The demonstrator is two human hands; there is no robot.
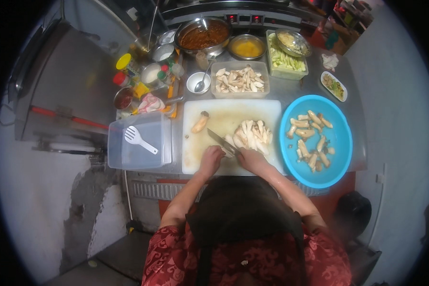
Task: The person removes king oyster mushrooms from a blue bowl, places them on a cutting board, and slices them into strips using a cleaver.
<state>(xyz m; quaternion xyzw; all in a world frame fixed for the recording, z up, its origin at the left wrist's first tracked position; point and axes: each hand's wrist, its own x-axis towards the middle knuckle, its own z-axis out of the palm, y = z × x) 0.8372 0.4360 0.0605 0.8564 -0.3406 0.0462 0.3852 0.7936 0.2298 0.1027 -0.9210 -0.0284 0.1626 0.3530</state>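
Observation:
In my right hand [253,161] is a kitchen knife [220,139], its blade slanting away to the upper left over a white cutting board [232,107]. My left hand [211,160] has its fingertips on a pale mushroom piece [228,151] close beside the blade; the fingers partly cover it. Just beyond my right hand lies a heap of sliced king oyster mushrooms [252,136]. One whole king oyster mushroom [200,123] rests at the board's upper left. Right of the board, a blue plastic basin [334,134] holds several wet whole mushrooms.
Left of the board stands a clear plastic bin [116,143] with a white slotted spatula [140,140]. Behind are a container of sliced mushrooms [240,79], a white bowl with a spoon [194,77], a pot of red sauce [204,37], an orange-yellow liquid bowl [248,47] and sliced green vegetables [286,60].

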